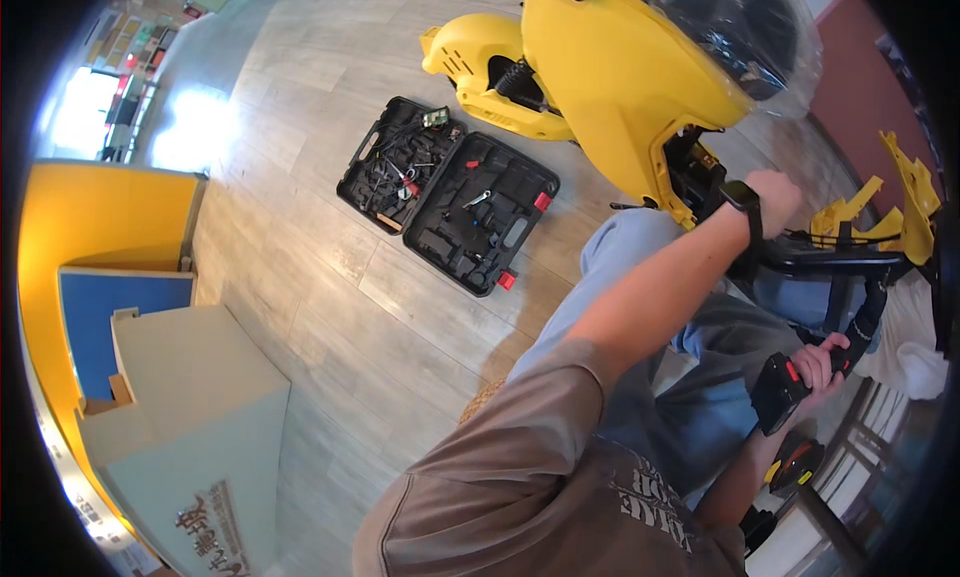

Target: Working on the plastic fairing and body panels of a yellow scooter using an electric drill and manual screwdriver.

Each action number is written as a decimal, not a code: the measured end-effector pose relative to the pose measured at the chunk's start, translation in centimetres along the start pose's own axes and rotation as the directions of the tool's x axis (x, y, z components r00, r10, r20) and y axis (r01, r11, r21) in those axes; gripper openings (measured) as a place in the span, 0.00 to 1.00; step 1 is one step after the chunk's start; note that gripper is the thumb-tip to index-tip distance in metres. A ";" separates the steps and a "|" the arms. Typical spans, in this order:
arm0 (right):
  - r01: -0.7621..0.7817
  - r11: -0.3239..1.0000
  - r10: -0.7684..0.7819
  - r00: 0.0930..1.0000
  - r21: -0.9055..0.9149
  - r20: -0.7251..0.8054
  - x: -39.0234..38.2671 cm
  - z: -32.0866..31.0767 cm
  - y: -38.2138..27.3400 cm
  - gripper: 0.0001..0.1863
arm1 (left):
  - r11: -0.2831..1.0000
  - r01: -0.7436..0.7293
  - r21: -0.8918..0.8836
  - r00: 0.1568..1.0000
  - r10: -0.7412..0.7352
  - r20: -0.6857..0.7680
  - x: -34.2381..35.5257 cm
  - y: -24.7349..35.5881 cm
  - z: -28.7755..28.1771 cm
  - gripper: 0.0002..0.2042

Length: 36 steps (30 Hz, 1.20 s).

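My left hand, with a black watch on its wrist, is closed beside the open front of a yellow scooter. Its fingers curl away from view, so what they hold is hidden. Dark inner parts of the scooter show just left of that hand. Lower right, my right hand wraps round the grip of a black cordless drill with a red catch on its battery. The drill's front end is hard to tell from the dark tube behind it. Loose yellow panels sit at the far right.
An open black tool case lies on the wood-look floor, its left half full of loose tools and a green item. Clear plastic wraps part of the scooter. A grey counter stands left; a white cloth hangs right.
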State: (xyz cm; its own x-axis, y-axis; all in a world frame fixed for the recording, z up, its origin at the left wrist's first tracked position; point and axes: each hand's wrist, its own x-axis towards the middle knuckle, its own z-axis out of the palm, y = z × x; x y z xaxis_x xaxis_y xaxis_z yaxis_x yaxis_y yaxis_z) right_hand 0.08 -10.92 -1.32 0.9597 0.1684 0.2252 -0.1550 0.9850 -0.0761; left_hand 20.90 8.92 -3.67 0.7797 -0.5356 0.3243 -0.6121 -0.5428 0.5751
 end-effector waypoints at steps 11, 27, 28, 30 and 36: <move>0.015 1.000 -0.015 1.000 -0.021 0.004 -0.8 -0.2 -0.3 0.22 | 0.930 -0.147 -0.338 0.944 0.030 -0.329 -10.1 3.4 -8.0 0.06; 0.192 0.935 -0.184 0.981 -0.298 0.052 -8.2 4.0 -9.4 0.28 | 0.084 0.941 -0.327 0.050 -0.992 -0.112 -53.6 -21.7 2.1 0.19; 0.110 0.938 -0.078 0.991 -0.328 0.110 -8.4 4.4 -8.4 0.30 | 0.008 0.916 -0.400 -0.034 -0.995 -0.096 -56.7 -23.7 1.7 0.19; -0.011 0.832 -0.020 0.999 -0.554 -0.051 -13.2 6.1 -11.8 0.31 | -0.129 0.841 -0.526 -0.173 -0.984 -0.036 -57.8 -25.5 2.3 0.19; -0.608 0.102 -0.470 0.668 -0.787 -0.577 -23.2 9.4 -13.1 0.10 | -0.165 0.677 -0.717 -0.231 -0.973 0.006 -54.1 -31.3 3.5 0.21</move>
State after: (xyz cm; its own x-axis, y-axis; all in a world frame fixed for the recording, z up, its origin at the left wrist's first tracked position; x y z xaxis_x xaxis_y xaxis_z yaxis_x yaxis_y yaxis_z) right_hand -22.42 -27.33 3.60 0.8492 -0.3722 -0.3746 -0.4151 -0.0321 -0.9092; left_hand -2.59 52.63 -41.84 0.4145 0.6479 -0.6391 0.7237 0.1911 0.6631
